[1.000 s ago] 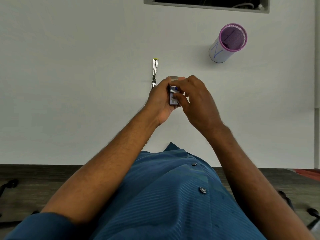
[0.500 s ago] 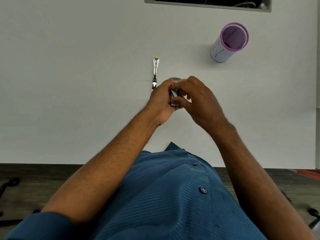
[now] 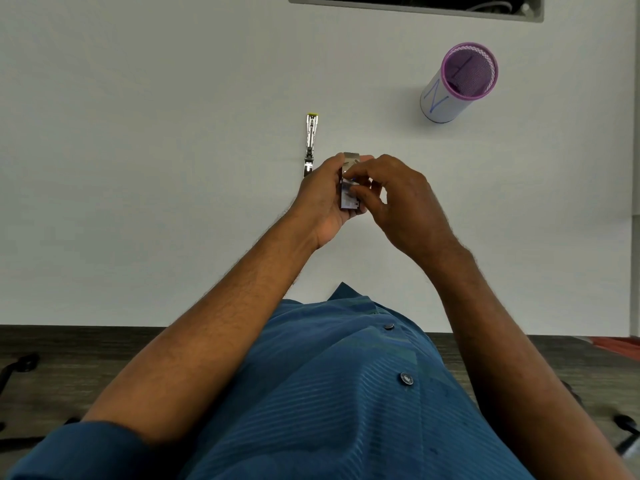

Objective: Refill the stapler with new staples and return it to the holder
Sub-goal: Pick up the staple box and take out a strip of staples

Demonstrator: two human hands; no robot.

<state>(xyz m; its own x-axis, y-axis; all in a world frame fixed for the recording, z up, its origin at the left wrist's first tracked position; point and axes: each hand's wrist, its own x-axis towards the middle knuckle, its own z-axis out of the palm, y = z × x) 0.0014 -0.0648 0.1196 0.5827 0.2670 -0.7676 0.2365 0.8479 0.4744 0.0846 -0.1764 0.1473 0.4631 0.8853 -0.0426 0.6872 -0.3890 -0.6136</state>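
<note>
A small staple box (image 3: 349, 201) with blue print is held above the white table, its end flap standing open at the far end. My left hand (image 3: 320, 199) grips the box from the left. My right hand (image 3: 401, 202) pinches at the box's open end with thumb and fingers; what lies between them is hidden. A slim metal stapler (image 3: 310, 143) with a yellow tip lies open on the table just beyond my left hand, pointing away from me. The holder (image 3: 457, 83), a white cup with a purple mesh rim, stands at the far right.
A rectangular cable opening (image 3: 415, 5) is cut into the far edge of the white table (image 3: 138, 168). The table's near edge runs across below my forearms, with dark floor and chair parts beneath it.
My right fingers have shifted at the open end of the box, and both hands moved slightly. The stapler and holder have stayed where they were.
</note>
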